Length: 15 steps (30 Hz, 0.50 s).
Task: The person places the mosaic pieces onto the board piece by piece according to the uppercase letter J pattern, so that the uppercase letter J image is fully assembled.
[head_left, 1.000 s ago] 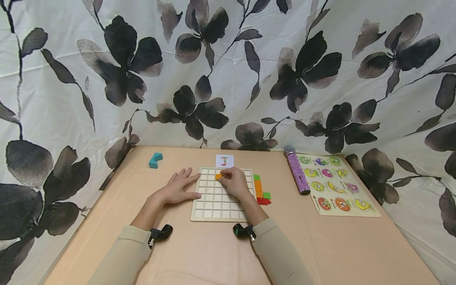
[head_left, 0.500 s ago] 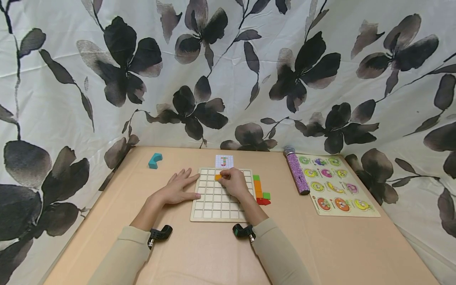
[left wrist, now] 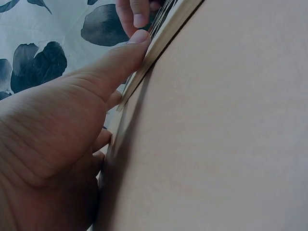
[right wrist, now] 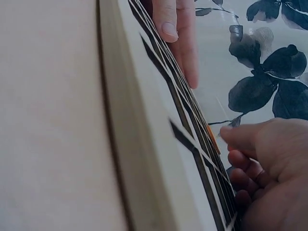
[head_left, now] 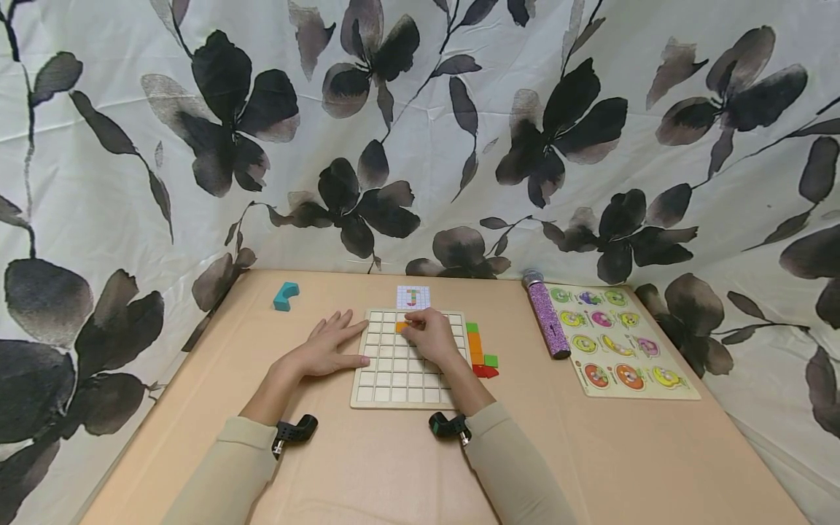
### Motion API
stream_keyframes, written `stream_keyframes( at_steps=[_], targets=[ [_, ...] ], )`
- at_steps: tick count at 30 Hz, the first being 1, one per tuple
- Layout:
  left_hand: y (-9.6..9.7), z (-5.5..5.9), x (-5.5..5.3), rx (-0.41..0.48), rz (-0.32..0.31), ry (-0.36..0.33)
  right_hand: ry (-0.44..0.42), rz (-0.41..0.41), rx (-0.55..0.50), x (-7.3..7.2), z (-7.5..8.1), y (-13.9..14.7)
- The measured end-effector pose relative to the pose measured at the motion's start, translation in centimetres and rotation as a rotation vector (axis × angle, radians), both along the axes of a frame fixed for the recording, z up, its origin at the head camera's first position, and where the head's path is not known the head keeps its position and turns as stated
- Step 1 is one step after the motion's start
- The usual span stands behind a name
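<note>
A white board with a grid of square cells lies on the table. My left hand rests at its left edge with fingers spread; in the left wrist view the thumb presses along the wooden rim. Over the board's upper rows, my right hand pinches a small orange block with curled fingers. That block shows in the right wrist view as an orange sliver close to the right thumb tip. Part of it is hidden by the fingers. Just behind the board lies a small grid card with a coloured pattern.
Green, orange and red blocks line the board's right side. A teal curved block sits at the back left. To the right are a purple glittery tube and a fruit-picture board. A floral cloth hangs behind the table.
</note>
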State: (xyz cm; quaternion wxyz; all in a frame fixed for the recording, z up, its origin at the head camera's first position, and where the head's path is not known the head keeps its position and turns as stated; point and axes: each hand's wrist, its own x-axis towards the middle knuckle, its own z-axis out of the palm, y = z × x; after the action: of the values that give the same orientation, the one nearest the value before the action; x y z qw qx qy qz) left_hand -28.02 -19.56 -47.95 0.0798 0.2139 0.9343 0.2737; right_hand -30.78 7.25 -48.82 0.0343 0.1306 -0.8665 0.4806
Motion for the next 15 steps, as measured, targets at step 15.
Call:
stream_keyframes(
  at_steps=[15],
  targets=[
    [-0.1, -0.1, -0.1, -0.009, -0.01, 0.011, 0.069, 0.044, -0.012, 1.1, 3.3, 0.8]
  ],
)
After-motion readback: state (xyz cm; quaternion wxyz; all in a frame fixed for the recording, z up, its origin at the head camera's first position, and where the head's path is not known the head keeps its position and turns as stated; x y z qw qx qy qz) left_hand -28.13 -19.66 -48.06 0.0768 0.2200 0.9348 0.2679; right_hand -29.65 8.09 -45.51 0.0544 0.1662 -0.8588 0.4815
